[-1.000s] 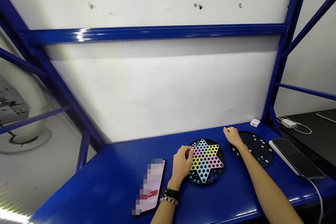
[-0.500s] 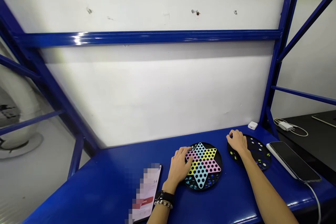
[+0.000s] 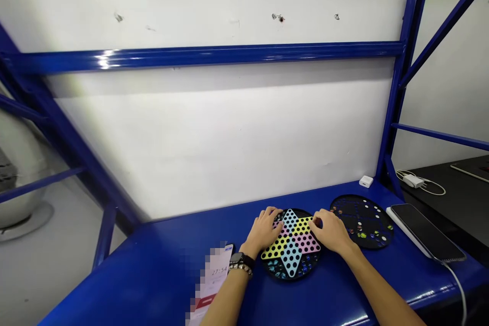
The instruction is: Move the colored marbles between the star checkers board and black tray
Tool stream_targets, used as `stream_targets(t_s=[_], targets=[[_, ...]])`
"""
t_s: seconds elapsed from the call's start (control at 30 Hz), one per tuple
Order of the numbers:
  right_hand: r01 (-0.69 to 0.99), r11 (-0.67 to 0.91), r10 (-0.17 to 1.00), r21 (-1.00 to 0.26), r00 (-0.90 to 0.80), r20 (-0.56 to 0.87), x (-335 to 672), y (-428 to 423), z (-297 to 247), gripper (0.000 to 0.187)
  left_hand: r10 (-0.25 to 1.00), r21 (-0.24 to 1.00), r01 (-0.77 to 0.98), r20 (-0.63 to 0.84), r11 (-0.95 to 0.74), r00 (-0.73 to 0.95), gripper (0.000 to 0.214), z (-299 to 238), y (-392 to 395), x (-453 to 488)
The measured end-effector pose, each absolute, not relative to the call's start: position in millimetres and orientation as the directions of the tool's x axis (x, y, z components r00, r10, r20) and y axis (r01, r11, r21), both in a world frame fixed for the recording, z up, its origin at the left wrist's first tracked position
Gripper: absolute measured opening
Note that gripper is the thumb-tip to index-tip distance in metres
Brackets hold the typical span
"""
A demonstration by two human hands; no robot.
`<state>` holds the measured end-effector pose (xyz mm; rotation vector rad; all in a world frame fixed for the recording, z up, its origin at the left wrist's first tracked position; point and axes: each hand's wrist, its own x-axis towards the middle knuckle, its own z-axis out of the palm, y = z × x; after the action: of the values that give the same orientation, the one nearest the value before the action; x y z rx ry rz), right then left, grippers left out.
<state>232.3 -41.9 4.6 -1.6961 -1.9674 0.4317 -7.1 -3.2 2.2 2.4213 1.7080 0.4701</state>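
A round black Chinese checkers board [image 3: 291,250] carries a star of blue, yellow and pink points with black holes. Blue and teal marbles lie in its outer compartments. My left hand [image 3: 263,233] rests over the board's left edge, its thumb on the star and its fingers stretched out. At the star's yellow upper-right point is my right hand [image 3: 331,232], with thumb and fingers closed in a pinch. Whatever lies between those fingertips is too small to make out. Beyond this hand sits a round black tray [image 3: 364,221] with scattered white, yellow-green and reddish pieces.
A phone [image 3: 216,277] with a lit, partly blurred screen lies beside my left forearm. To the right, a dark-screened phone [image 3: 426,232] rests on a white block with a cable. A small white box [image 3: 365,181] stands at the back of the blue table [image 3: 160,265].
My right hand has moved left from the round tray to the checkers board's upper-right part. My left hand stays at the board's left side. The view has shifted slightly.
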Motion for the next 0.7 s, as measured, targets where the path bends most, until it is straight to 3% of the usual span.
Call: stream_targets(t_s=[0.1, 0.27, 0.4, 0.5, 0.7], targets=[[0.838, 0.209, 0.973, -0.504, -0.129, 0.189, 231.5, -46.1, 3.7, 0.034, 0.919, 0.28, 0.876, 0.166, -0.392, 0.358, 0.038, 2.4, 5.2, -8.3], [0.767, 0.485, 0.866, -0.421, -0.489, 0.109, 231.6, -53.1, 3.1, 0.089, 0.92, 0.21, 0.897, 0.15, -0.388, 0.362, 0.04, 4.8, 0.2, -9.8], [0.765, 0.453, 0.864, -0.457, -0.504, 0.011, 235.2, -50.2, 3.7, 0.09, 0.948, 0.137, 0.941, 0.122, -0.31, 0.294, 0.039, 8.3, -8.4, -13.2], [0.765, 0.401, 0.89, -0.503, -0.455, 0.018, 233.7, -47.5, 2.8, 0.088, 0.95, 0.077, 0.955, 0.148, -0.288, 0.274, 0.037, 7.7, -14.2, -16.2], [0.779, 0.444, 0.856, -0.444, -0.515, -0.047, 220.1, -52.9, -11.2, 0.121, 0.93, 0.094, 0.93, 0.14, -0.354, 0.34, 0.044, 2.4, -21.1, -18.7]])
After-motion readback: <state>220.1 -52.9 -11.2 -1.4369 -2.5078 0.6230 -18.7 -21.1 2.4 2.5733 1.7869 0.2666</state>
